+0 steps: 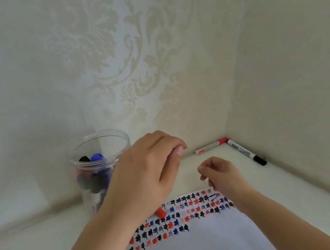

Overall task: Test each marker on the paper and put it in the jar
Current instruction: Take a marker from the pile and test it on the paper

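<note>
Two markers, a red one [211, 146] and a black one [246, 152], lie in the far corner of the counter [300, 185], with more already in the jar [101, 168]. Our left hand [145, 171], fingers curled, seems to hold a red-capped marker [160, 212] over the paper [202, 249]; our right hand [220, 174] hangs loosely curled, its grip empty. We should reach right for the nearer red one, keeping the left clear of the jar.

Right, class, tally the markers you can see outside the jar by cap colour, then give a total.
Red: 2, the red marker by the wall and a red end showing under the left hand.
Black: 1, the black marker.
Total: 3.
Those inside the jar are too blurred to count.
</note>
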`<state>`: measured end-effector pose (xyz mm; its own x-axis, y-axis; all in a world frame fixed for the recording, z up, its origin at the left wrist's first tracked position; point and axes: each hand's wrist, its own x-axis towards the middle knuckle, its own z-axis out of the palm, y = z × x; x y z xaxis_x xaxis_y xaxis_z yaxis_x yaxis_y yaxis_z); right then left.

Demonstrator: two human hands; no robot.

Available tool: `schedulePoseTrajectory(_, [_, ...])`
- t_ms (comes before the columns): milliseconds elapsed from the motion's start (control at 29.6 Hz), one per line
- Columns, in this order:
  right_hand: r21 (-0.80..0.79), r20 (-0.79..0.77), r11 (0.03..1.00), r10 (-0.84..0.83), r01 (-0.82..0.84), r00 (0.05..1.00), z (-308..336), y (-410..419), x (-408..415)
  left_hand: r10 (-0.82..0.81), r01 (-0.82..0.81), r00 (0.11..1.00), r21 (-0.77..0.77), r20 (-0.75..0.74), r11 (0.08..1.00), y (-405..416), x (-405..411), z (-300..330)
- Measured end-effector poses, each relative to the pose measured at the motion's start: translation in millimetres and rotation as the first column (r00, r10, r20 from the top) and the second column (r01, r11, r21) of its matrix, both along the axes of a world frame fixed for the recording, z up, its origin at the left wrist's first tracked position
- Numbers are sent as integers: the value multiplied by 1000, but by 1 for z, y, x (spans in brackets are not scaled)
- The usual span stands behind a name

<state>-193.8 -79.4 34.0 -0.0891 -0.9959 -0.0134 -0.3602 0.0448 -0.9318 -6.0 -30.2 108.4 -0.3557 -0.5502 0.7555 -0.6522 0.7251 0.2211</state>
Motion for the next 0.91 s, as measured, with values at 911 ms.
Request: schedulePoseTrajectory(911, [-172, -436, 968, -243, 185, 867, -19, -65, -134, 111, -294, 918, 465, 382, 835, -165, -132, -92])
